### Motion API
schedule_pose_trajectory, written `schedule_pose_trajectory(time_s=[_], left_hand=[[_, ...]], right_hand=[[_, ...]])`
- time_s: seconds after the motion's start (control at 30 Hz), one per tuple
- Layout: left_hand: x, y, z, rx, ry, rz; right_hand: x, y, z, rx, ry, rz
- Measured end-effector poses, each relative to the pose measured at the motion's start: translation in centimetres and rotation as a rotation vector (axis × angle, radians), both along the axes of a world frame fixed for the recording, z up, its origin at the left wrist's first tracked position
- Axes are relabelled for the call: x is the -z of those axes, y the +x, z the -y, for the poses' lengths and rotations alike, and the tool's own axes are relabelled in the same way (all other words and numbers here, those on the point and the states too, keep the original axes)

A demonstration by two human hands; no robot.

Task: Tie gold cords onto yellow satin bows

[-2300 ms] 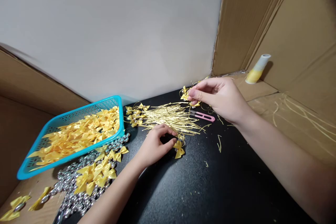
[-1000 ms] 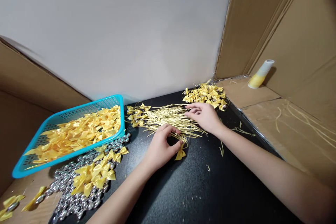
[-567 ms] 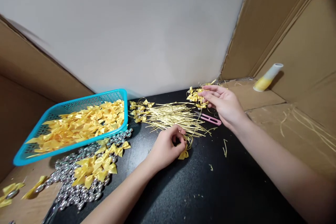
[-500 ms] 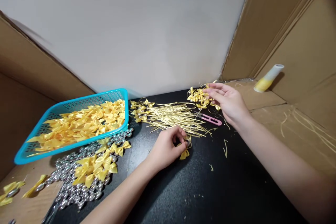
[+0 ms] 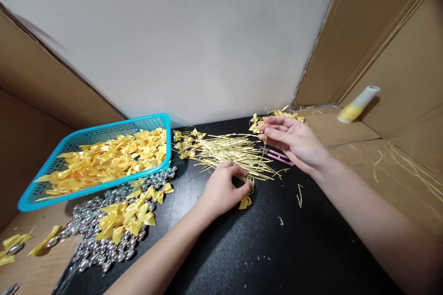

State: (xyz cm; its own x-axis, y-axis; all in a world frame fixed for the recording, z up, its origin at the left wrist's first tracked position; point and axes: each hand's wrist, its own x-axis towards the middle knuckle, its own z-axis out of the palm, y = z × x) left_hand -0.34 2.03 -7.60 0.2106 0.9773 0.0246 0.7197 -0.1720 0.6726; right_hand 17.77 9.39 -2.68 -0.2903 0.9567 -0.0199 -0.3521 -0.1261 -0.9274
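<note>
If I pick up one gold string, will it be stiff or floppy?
The strings look thin, so probably light. Most lie fairly straight, so maybe slightly stiff. They could bend, too: similar ones curl by the bows.

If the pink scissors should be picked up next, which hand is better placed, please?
Probably the right hand: the pink scissors lie just beside it in this view. The left hand is at a yellow bow, farther away. Whether the right hand holds anything is unclear.
</note>
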Motion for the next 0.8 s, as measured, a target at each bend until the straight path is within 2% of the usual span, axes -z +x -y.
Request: schedule_pose_trajectory(time_s=[0.2, 0.37, 0.5, 0.6, 0.7, 0.8], left_hand=[[-0.3, -0.3, -0.3, 0.05, -0.023, 0.112], [-0.3, -1.2, -0.3, 0.085, -0.134, 0.204], [-0.3, -1.8, -0.5, 0.077, -0.331, 0.309], [-0.5, -2.2, -0.7, 0.047, -0.424, 0.396], [-0.9, -2.4, -0.8, -0.03, -0.414, 0.449], [-1.0, -2.5, -0.9, -0.097, -0.359, 0.456]], right_hand=[[-1.2, 0.4, 0.3, 0.004, 0.05, -0.009], [0.4, 1.0, -1.4, 0.128, 0.098, 0.096], [3.2, 1.1, -2.7, 0.18, 0.2, 0.413], [4.6, 0.6, -2.6, 0.13, 0.266, 0.625], [4.2, -0.3, -1.2, 0.148, 0.367, 0.703], [2.9, -1.5, 1.0, 0.151, 0.605, 0.885]])
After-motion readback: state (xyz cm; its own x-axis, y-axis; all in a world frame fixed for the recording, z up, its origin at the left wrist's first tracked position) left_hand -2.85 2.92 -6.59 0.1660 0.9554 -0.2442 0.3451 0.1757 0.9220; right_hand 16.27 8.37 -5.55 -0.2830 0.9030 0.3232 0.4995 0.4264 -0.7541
